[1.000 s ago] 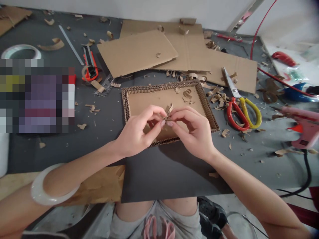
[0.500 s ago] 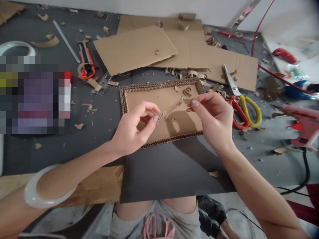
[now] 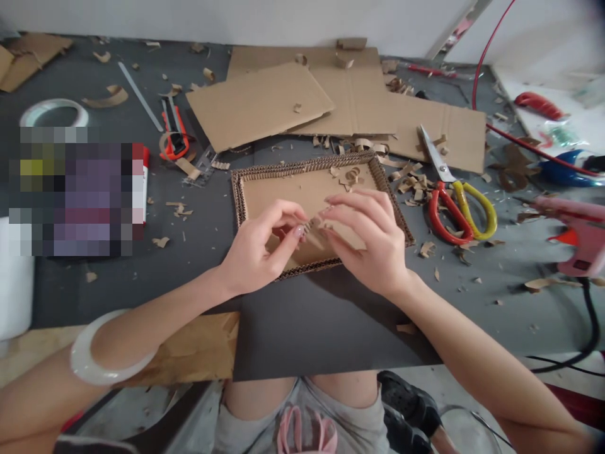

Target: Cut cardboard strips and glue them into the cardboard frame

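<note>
Head: L hand (image 3: 258,252) pinches strip (image 3: 307,226), prob. cardboard, over tray (image 3: 237,200) w/in edges.

One head-worn camera looks forward and down from above the lap (image 3: 302,413), fairly near the hands (image 3: 255,249), its view reaching across the worktop (image 3: 208,217) to the wall (image 3: 212,19) behind.

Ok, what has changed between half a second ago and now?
The right hand has swung back leftward, close to the left hand, which still pinches a small strip; whether the right grips it is unclear. The cardboard tray and scissors stayed put.
</note>
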{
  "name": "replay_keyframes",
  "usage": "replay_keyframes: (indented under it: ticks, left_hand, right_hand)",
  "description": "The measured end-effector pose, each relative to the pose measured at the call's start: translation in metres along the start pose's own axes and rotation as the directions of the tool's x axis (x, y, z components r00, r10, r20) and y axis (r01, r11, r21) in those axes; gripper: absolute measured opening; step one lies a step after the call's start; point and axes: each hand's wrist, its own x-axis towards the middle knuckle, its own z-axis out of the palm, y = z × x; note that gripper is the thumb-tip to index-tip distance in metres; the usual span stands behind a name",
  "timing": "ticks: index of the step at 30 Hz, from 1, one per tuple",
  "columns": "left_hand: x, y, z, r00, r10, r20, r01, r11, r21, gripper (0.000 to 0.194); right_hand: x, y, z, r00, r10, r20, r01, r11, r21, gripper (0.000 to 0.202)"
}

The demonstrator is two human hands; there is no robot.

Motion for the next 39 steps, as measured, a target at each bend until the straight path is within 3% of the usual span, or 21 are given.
replay_keyframes:
  ticks: [3,17,25,31,39]
  left_hand:
    - [-0.0004,0.0009,-0.0007,0.999,0.008,0.035,-0.008,1.000,0.010,0.009]
    - [0.0018,-0.0013,-0.0013,0.993,0.023,0.113,-0.023,1.000,-0.003,0.013]
    - [0.0014,-0.0013,-0.0005,0.996,0.013,0.088,-0.014,1.000,0.012,0.016]
    - [0.0012,-0.0003,-0.0005,0.995,-0.007,0.102,0.008,1.000,-0.008,0.016]
    - [0.0016,-0.0014,-0.0007,0.996,0.011,0.087,-0.008,0.999,-0.040,0.016]
  right_hand:
    - [-0.0008,0.0000,0.0036,0.995,-0.090,0.034,0.092,0.995,-0.044,0.015]
    - [-0.0048,-0.0011,0.0069,0.992,-0.110,0.070,0.106,0.993,0.052,0.014]
    - [-0.0040,-0.0032,0.0061,0.985,-0.160,0.059,0.162,0.986,-0.032,0.011]
    - [-0.0028,-0.0039,0.0049,0.966,-0.227,0.123,0.239,0.967,-0.091,0.012]
    - [-0.0031,-0.0036,0.0060,0.988,-0.146,0.059,0.146,0.989,-0.002,0.009]
